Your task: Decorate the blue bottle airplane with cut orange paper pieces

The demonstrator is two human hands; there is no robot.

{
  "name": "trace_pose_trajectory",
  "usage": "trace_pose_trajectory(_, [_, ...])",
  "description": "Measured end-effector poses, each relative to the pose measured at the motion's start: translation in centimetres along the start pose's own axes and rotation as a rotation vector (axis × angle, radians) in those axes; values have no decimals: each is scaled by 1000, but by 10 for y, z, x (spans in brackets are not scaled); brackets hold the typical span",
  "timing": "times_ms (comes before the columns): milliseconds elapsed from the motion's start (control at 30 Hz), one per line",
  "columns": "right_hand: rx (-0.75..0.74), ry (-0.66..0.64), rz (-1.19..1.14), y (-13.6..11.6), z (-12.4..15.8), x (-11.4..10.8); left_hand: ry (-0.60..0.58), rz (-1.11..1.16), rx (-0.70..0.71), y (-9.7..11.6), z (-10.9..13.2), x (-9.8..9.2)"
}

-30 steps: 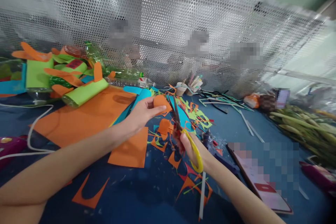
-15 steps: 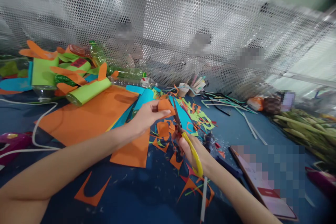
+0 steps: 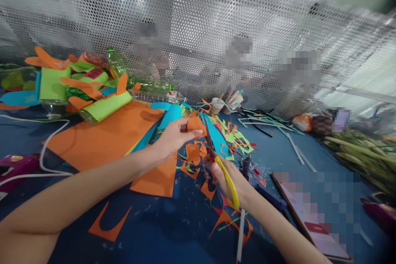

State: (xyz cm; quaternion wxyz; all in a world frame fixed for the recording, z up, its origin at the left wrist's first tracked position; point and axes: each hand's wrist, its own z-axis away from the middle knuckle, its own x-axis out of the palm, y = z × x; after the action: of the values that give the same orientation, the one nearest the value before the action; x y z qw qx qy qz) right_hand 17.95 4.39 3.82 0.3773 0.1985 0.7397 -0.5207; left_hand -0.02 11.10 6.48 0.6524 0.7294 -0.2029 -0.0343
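Note:
My left hand pinches a small orange paper piece above the blue table. My right hand is closed round the yellow handles of a pair of scissors. The blades point up and away, and their tips sit right beside the paper piece. Orange, green and blue paper scraps lie under and beyond both hands.
A large orange sheet lies at left, with green and orange paper-wrapped bottles behind it. A white cable and a magenta tool are far left. A perforated metal screen closes the back. Green stalks lie at right.
My left hand with the orange piece has shifted slightly right toward the scissor blades. The view has drifted a little; my right hand stays on the scissors.

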Motion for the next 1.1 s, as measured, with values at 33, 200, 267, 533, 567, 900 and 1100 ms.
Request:
trace_pose_trajectory(33, [11, -9, -19, 0, 0, 0, 2, -9, 2, 0, 0, 0])
trace_pose_trajectory(200, [76, -21, -8, -2, -1, -3, -17, -26, 19, 0, 0, -1])
trace_pose_trajectory(267, [67, -1, 33, -3, -1, -3, -32, -28, 26, 0, -1, -2])
trace_pose_trajectory(533, [12, 89, 73, 0, -2, -2, -54, -37, 34, -6, -3, -5])
trace_pose_trajectory(567, [14, 92, 72, 0, -3, -2, -59, -29, 30, -6, -3, -5])
trace_pose_trajectory(900, [21, 86, 6, 0, -3, -1, -57, 37, -18, -5, -4, -4])
trace_pose_trajectory(1100, [47, 106, 50, -1, -3, 1, -49, 44, -24, -4, -4, -4])
